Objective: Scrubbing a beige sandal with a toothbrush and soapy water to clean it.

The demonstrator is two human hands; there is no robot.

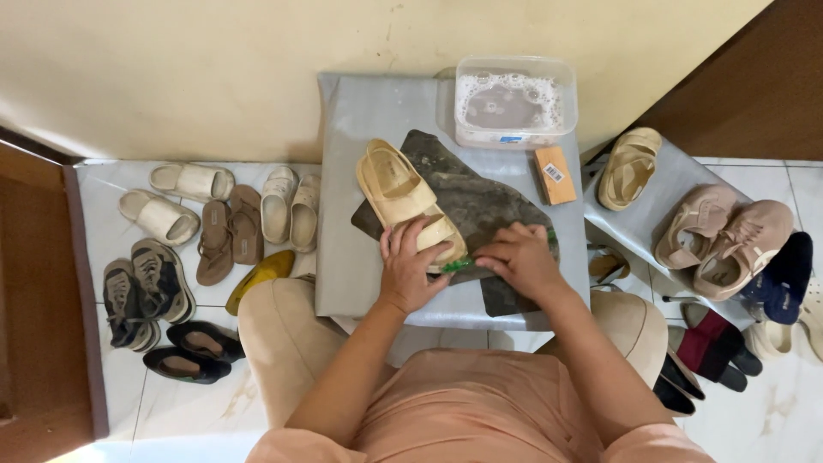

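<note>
Cream sandal [401, 190] — strappy, chunky-soled — left hand [410, 267] fingers clamped on it, right hand [519, 257] fingers curled together.

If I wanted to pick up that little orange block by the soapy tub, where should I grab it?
Take the orange block by its two long sides, coming straight down from above. It lies flat on the grey table with bare space along both long edges, while the soapy tub sits close to its far end.

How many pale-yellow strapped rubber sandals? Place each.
2: one pale-yellow strapped rubber sandal under the left hand on the dark mat, one on the grey bench. Others possibly hidden.
</note>
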